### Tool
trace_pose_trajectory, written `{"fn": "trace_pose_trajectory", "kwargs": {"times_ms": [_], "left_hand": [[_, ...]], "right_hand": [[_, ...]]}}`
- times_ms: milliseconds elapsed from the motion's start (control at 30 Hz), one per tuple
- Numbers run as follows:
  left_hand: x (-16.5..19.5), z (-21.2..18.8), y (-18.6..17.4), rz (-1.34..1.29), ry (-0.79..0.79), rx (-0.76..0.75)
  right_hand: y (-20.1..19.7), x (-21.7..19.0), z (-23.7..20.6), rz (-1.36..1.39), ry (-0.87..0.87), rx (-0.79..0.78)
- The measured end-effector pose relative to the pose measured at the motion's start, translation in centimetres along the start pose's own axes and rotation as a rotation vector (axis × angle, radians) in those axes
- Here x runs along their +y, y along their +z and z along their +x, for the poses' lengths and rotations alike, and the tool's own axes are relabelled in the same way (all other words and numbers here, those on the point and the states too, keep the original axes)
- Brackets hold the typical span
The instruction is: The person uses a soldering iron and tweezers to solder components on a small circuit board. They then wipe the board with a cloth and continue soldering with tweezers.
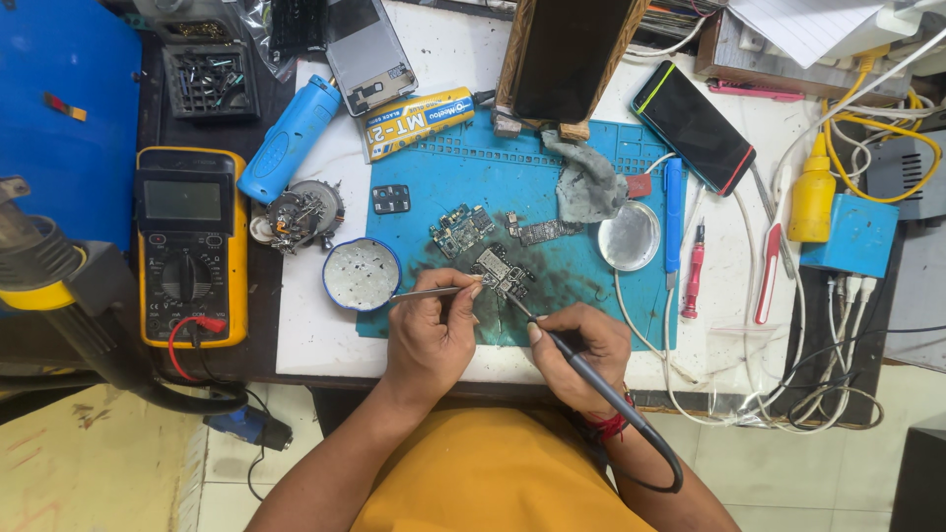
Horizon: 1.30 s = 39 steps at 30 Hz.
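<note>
My left hand (431, 335) grips metal tweezers (426, 293), whose tips reach toward a round tin of paste (361, 274). My right hand (581, 350) holds a soldering iron (564, 347) by its dark handle, its tip touching a small circuit board (501, 269) on the blue work mat (463, 182). Two more board pieces, one (460, 230) and another (541, 232), lie just beyond it. The iron's cable loops back past my right wrist.
A yellow multimeter (190, 246) sits at the left, beside a blue cylindrical tool (289, 138). A grey rag (586, 182), round metal lid (629, 236), blue pen (673, 212), red screwdriver (694, 271), phone (693, 126), yellow bottle (813, 197) and tangled cables (838, 335) fill the right side.
</note>
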State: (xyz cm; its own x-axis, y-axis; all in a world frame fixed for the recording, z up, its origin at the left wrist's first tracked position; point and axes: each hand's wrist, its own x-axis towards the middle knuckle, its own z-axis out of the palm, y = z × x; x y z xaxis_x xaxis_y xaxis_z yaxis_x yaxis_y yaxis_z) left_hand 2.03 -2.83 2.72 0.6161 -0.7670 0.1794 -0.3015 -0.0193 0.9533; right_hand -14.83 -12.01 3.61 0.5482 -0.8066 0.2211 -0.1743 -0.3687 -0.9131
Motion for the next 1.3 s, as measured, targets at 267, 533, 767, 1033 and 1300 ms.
{"fn": "trace_pose_trajectory", "kwargs": {"times_ms": [267, 533, 767, 1033, 1300], "left_hand": [[0.09, 0.02, -0.01, 0.002, -0.003, 0.001], [0.04, -0.08, -0.07, -0.013, -0.004, -0.002], [-0.01, -0.07, -0.04, -0.003, 0.004, 0.000], [-0.09, -0.02, 0.04, -0.006, 0.031, 0.007], [-0.10, -0.12, 0.11, -0.010, 0.004, -0.002]], "right_hand": [[0.01, -0.03, -0.03, -0.008, -0.006, 0.001], [-0.03, -0.03, -0.02, 0.003, -0.045, -0.011], [-0.04, -0.09, -0.04, 0.024, -0.020, -0.019], [0.06, -0.12, 0.03, 0.028, 0.009, -0.012], [0.02, -0.23, 0.11, 0.032, -0.001, -0.019]]}}
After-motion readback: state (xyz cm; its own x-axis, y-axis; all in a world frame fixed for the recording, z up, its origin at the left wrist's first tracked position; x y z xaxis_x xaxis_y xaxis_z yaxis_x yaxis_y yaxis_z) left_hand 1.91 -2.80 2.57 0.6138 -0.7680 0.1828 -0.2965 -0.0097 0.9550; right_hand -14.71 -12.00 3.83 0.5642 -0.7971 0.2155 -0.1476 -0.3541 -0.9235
